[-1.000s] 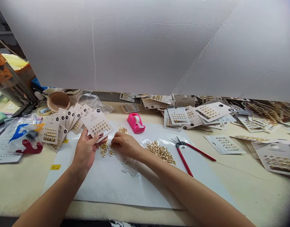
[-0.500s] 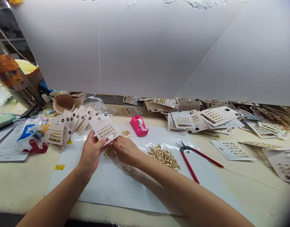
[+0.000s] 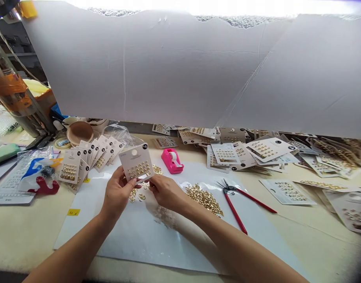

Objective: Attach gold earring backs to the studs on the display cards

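Note:
My left hand (image 3: 117,196) is closed on the lower left of a white earring card (image 3: 136,159), thumb in front. Rows of small gold earrings are fixed to the card, which stands tilted towards me. At its lower right corner, my right hand (image 3: 165,191) has its fingers pinched together. Whatever they hold is hidden or too small to name. Loose gold hoop earrings (image 3: 133,195) lie on the white sheet (image 3: 121,239) beneath the hands. A larger pile of gold pieces (image 3: 204,198) lies right of my right hand.
A pink tape dispenser (image 3: 172,162) stands behind my right hand. Red-handled pliers (image 3: 236,212) lie open on the right. Fanned earring cards (image 3: 70,165) rest at left, with many more cards (image 3: 268,149) heaped at back right. A white board (image 3: 180,70) rises behind the table.
The earring card has shifted slightly right and is held more upright in my left hand. My right hand has moved a little right, its fingers still pinched. The view has tilted up slightly.

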A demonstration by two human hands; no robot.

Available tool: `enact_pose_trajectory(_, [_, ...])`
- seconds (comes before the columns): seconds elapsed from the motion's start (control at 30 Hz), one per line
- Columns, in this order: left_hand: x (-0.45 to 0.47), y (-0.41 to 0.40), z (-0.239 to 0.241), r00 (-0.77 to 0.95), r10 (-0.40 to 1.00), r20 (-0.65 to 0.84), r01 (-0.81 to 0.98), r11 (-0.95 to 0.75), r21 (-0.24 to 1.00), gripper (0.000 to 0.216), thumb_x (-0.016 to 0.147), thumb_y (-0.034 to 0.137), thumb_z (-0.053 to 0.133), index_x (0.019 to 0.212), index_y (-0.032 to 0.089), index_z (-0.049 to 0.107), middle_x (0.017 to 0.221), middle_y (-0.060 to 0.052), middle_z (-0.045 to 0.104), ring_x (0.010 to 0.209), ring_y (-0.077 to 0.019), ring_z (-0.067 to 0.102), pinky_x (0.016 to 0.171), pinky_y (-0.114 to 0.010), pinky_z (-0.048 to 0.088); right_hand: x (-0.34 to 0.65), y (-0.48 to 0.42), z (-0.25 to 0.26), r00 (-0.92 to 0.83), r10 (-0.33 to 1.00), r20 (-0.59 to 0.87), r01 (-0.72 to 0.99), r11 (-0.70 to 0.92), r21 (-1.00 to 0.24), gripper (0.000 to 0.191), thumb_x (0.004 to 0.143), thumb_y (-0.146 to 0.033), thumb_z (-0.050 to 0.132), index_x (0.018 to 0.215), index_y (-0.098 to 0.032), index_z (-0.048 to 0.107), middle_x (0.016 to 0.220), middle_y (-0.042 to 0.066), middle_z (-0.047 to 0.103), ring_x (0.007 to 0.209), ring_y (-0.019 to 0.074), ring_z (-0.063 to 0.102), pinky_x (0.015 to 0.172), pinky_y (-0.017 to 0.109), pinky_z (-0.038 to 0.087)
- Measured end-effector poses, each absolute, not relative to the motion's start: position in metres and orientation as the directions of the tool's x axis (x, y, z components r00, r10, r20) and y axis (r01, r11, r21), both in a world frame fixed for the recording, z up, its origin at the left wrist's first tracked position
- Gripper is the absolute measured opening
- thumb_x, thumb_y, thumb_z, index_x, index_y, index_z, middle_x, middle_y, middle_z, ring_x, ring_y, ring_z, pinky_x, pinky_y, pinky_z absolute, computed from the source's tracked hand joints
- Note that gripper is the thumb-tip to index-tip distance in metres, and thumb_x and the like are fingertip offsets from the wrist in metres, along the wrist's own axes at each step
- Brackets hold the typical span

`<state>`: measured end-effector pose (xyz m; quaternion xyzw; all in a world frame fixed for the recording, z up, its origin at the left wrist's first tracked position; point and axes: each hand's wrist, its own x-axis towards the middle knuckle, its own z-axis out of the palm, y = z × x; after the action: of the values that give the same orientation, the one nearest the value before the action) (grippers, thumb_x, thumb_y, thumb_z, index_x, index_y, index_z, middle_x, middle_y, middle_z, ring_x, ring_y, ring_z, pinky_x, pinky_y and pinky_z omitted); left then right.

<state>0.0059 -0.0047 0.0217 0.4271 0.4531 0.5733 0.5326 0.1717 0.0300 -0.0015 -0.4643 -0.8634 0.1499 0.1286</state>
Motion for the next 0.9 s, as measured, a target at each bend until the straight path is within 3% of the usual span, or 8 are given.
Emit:
enact_pose_trajectory(0.1, [0.004,-0.011,0.02,-0.125,0.928,0.351,0.055,-0.346,0.936,0.028,0.075,0.012,0.064,0.101,0.024,0.066,0.087,-0.004,0.07,0.079,-0.0186,0.066,0.075,-0.032,0.054,0.195,0.021,0.009,-0.429,0.897,0.107,0.738,0.417,-0.531,0.022,0.077,-0.007,0.048,0.083,-0.019,0.066,0.081,0.004,0.067,0.072,0.0158,0.06,0.064,0.027,0.044])
enact_pose_trajectory(0.2, [-0.002,-0.013,0.014,0.027,0.687,0.726,0.267,-0.705,0.657,0.054,0.072,-0.003,0.059,0.116,0.028,0.059,0.094,-0.003,0.072,0.088,-0.0194,0.067,0.08,-0.034,0.054,0.21,0.011,0.023,-0.312,0.944,0.108,0.635,0.292,-0.715,0.014,0.075,-0.013,0.052,0.071,-0.02,0.065,0.074,0.003,0.066,0.067,0.0166,0.06,0.059,0.027,0.045])
enact_pose_trajectory(0.3, [-0.006,-0.014,0.006,0.12,0.555,0.823,0.316,-0.807,0.498,0.066,0.069,-0.009,0.057,0.123,0.027,0.05,0.107,-0.006,0.069,0.099,-0.0211,0.065,0.083,-0.037,0.054,0.213,0.003,0.032,-0.237,0.965,0.109,0.488,0.215,-0.846,0.009,0.072,-0.017,0.057,0.076,-0.02,0.066,0.076,0.004,0.068,0.069,0.0178,0.062,0.061,0.029,0.049])
enact_pose_trajectory(0.43, [-0.001,-0.016,0.004,0.03,0.752,0.659,0.247,-0.644,0.724,0.04,0.076,-0.001,0.057,0.106,0.025,0.05,0.108,-0.007,0.067,0.101,-0.0212,0.064,0.085,-0.037,0.053,0.207,-0.003,0.03,-0.148,0.977,0.154,0.343,0.196,-0.919,0.01,0.075,-0.021,0.057,0.083,-0.019,0.064,0.072,0.003,0.067,0.067,0.0176,0.064,0.062,0.031,0.052])
enact_pose_trajectory(0.57, [0.008,-0.014,0.01,-0.04,0.967,0.251,0.002,-0.251,0.968,0.015,0.085,0.018,0.053,0.1,0.022,0.051,0.094,-0.005,0.067,0.092,-0.0197,0.066,0.081,-0.036,0.054,0.202,-0.004,0.018,-0.128,0.968,0.214,0.222,0.239,-0.945,0.013,0.079,-0.027,0.058,0.086,-0.019,0.066,0.075,0.005,0.066,0.064,0.0165,0.064,0.056,0.03,0.053])
enact_pose_trajectory(0.63, [0.011,-0.012,0.014,0.04,0.999,0.016,-0.2,-0.008,0.98,0.022,0.083,0.022,0.057,0.105,0.021,0.051,0.094,-0.004,0.065,0.088,-0.0211,0.067,0.078,-0.038,0.055,0.201,-0.004,0.013,-0.121,0.965,0.234,0.199,0.254,-0.946,0.012,0.079,-0.027,0.059,0.083,-0.019,0.067,0.075,0.005,0.066,0.062,0.0162,0.064,0.054,0.029,0.054])
enact_pose_trajectory(0.73, [0.013,-0.009,0.016,0.163,0.963,-0.216,-0.376,0.263,0.889,0.038,0.076,0.016,0.062,0.112,0.019,0.049,0.106,-0.008,0.064,0.091,-0.0247,0.067,0.074,-0.037,0.056,0.203,-0.006,0.008,-0.105,0.971,0.214,0.177,0.23,-0.957,0.012,0.08,-0.029,0.06,0.082,-0.018,0.066,0.069,0.005,0.067,0.058,0.016,0.063,0.051,0.03,0.055])
enact_pose_trajectory(0.9, [0.017,-0.011,0.017,0.206,0.925,-0.319,-0.421,0.378,0.824,0.05,0.071,0.013,0.066,0.114,0.018,0.043,0.115,-0.013,0.062,0.095,-0.028,0.066,0.076,-0.038,0.055,0.204,-0.013,0.011,-0.06,0.964,0.26,0.178,0.266,-0.947,0.009,0.082,-0.024,0.057,0.083,-0.019,0.064,0.074,0.005,0.069,0.065,0.0169,0.066,0.053,0.029,0.056])
